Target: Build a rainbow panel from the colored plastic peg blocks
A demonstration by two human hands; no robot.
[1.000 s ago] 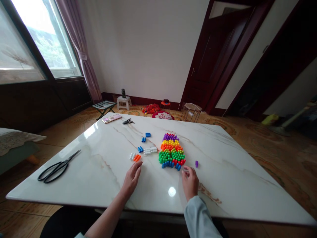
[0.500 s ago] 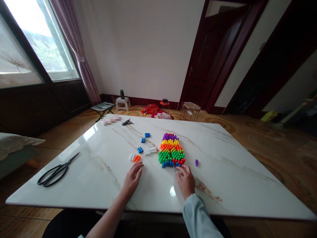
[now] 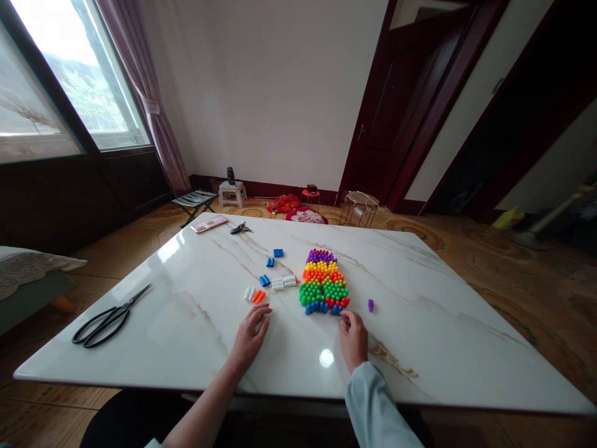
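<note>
My right hand is at the near right corner of a colourful block of small rounded plastic pieces. Its fingers are curled together, the tips against the end of the blue row; whether a piece is pinched between them is hidden. Resting on the table, my left hand has its fingers loosely apart and nothing in them. Just beyond its fingertips lie orange pieces and white pieces. More white pieces and several blue pieces lie farther back. One purple piece lies alone on the right.
Large black-handled scissors lie on the left of the white marble-look table. Toward the far edge are a phone and dark pliers-like cutters. Stools and a red net bag stand on the floor beyond.
My right hand has shifted slightly right along the blue row, and its fingers have drawn together. My left hand stays nearly where it was.
</note>
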